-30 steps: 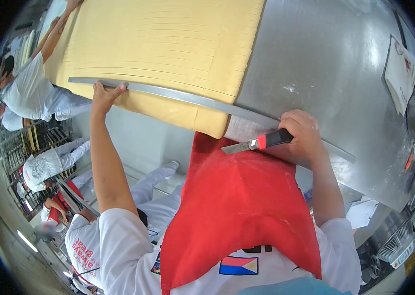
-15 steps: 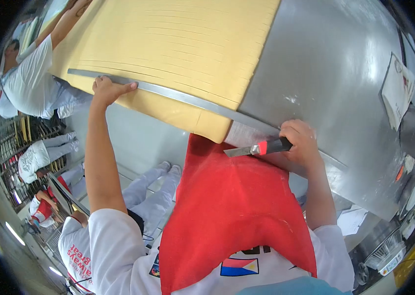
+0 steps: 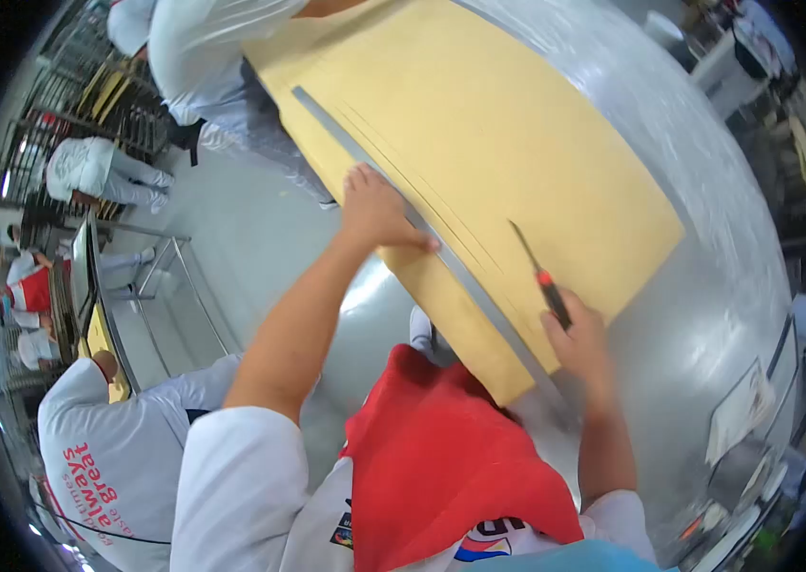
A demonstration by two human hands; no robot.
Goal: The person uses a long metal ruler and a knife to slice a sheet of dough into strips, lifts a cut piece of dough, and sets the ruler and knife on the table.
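Right hand: grip clamped on knife, over yellow sheet. Left hand: thumb and fingers apart, on metal strip.

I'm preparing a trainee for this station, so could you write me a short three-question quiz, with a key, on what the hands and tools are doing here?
1. True or false: the left hand rests on the long metal strip.

2. What does the right hand hold?
A) a rolling pin
B) a knife
C) a spoon

3. At the end nearer the red apron, does the strip stop within the yellow sheet or run past its edge?

Key: 1. True. 2. B. 3. It runs past the edge.
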